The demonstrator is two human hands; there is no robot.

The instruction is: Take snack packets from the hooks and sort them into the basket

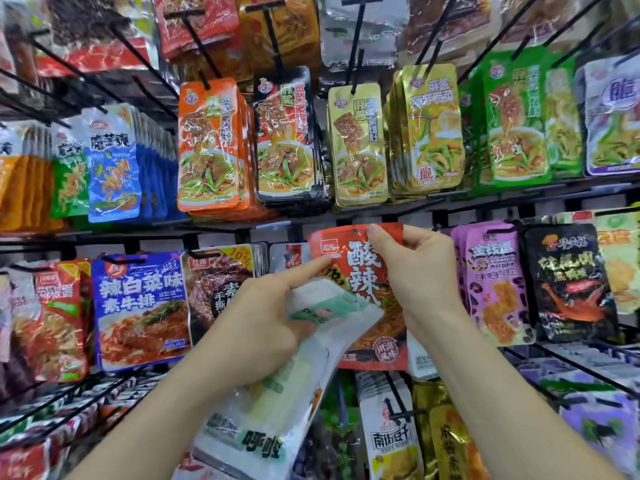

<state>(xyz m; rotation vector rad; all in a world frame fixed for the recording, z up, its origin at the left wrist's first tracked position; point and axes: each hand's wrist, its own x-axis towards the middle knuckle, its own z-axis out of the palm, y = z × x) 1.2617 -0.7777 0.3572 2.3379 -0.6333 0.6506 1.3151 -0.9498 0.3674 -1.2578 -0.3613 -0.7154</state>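
— Racks of hanging snack packets filled the whole wall, row over row on black wire hooks (194, 31). What were the hands doing?

— The right hand (420, 271) pinched the top edge of a red packet (367, 271), thumb on the front just beside its hang hole. The left hand (258, 317) was closed round a bundle of pale white-and-green packets (294, 386), and its forefinger reached up to touch the red packet's left edge.

— Was the red one off its hook?

— I could not tell for certain. No hook showed through its hole, and it sat tilted in front of the lower row, so I judged it free or very nearly so.

— So which step was that?

— Picking, I'd say: a fresh packet being added to those already gathered.

— And the basket?

— Nowhere in view. Sorting had not begun for these packets.

— What did the next move call for?

— Sliding the red packet under the left thumb onto the bundle without loosening the slippery ones beneath, then looking down to find the basket.

— Anything around them?

— A blue packet (142, 306) hung well to the left, a purple packet (493, 282) just right of the right hand, and orange packets (209, 143) and gold packets (356, 143) on the row above.
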